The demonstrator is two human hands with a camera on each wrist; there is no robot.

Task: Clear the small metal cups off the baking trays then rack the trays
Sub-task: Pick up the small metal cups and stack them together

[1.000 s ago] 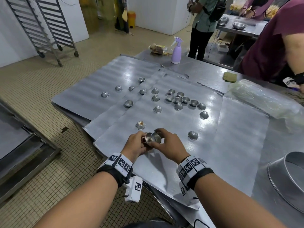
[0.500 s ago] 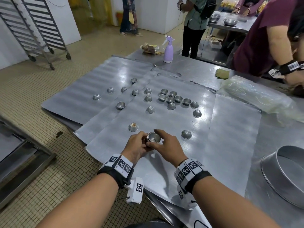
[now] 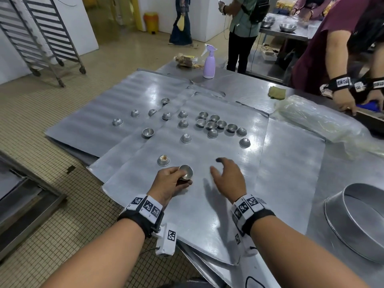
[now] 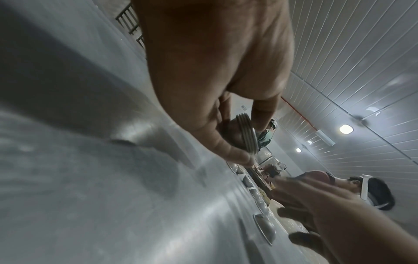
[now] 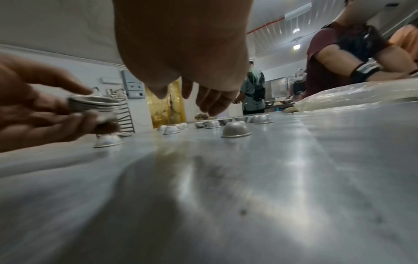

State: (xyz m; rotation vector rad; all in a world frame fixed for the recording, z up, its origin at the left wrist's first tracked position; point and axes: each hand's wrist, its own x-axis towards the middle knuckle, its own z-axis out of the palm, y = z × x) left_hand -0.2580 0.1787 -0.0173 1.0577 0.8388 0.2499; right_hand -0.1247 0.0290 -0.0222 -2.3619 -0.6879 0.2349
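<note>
Stack (image 3: pixel 185 172) of nested cups is gripped in the left hand (image 3: pixel 168 185), rims up, pinched between thumb and fingers (image 4: pixel 234 155); four or so rims are counted in the left wrist view. Right hand (image 3: pixel 228 177) is held empty, fingers (image 5: pixel 211 101) spread and relaxed, low over the front tray (image 3: pixel 207 215). Nothing is touched by it.

Key relation: nearest loose cup to the right hand is the inverted one (image 3: pixel 244 142), lying ahead and slightly right of the fingertips, apart from them. That cup is judged the likely next pick. Inverted cup with residue (image 3: pixel 163 160) sits just ahead of the left hand, but that hand is occupied. Cluster (image 3: pixel 212 125) of upright and inverted cups lies further ahead, mid-tray. More cups are scattered on the left tray (image 3: pixel 87 129).

Task is judged early: most cups not yet cleared, trays overlapped on the worktop (image 3: pixel 351 179), rack (image 3: pixel 41 34) well apart at far left.
</note>
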